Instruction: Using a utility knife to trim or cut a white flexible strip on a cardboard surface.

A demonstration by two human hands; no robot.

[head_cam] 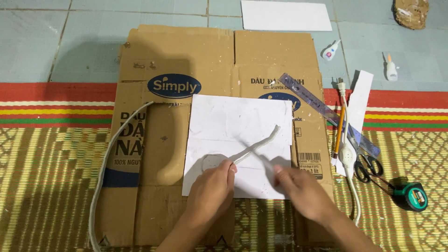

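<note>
The left hand (212, 186) rests on the lower edge of a white sheet (238, 126), its grip closed on the near end of a thin white strip (259, 144) pinched between thumb and fingers. That strip runs from the fingertips up and to the right across the sheet, its far end lifted a little near the sheet's right side. The right hand (301, 189) lies just beside it, fingers curled over the sheet's lower right part; it looks blurred, and whether its grip holds a thin tool or only presses the sheet I cannot tell. The sheet lies on a flattened cardboard box (186, 60) spread over a woven mat (46, 186) on a tiled floor (46, 42). A white cord (105, 158) curves along the cardboard's left side. To the right of the box lie a ruler (308, 95), a pencil (339, 128), a white plug cable with a switch (347, 151), scissors (366, 163) and a green tape measure (413, 196). Two small glue bottles (391, 69) sit on the tiles farther back, well apart from the hands, near another white sheet (284, 15).
</note>
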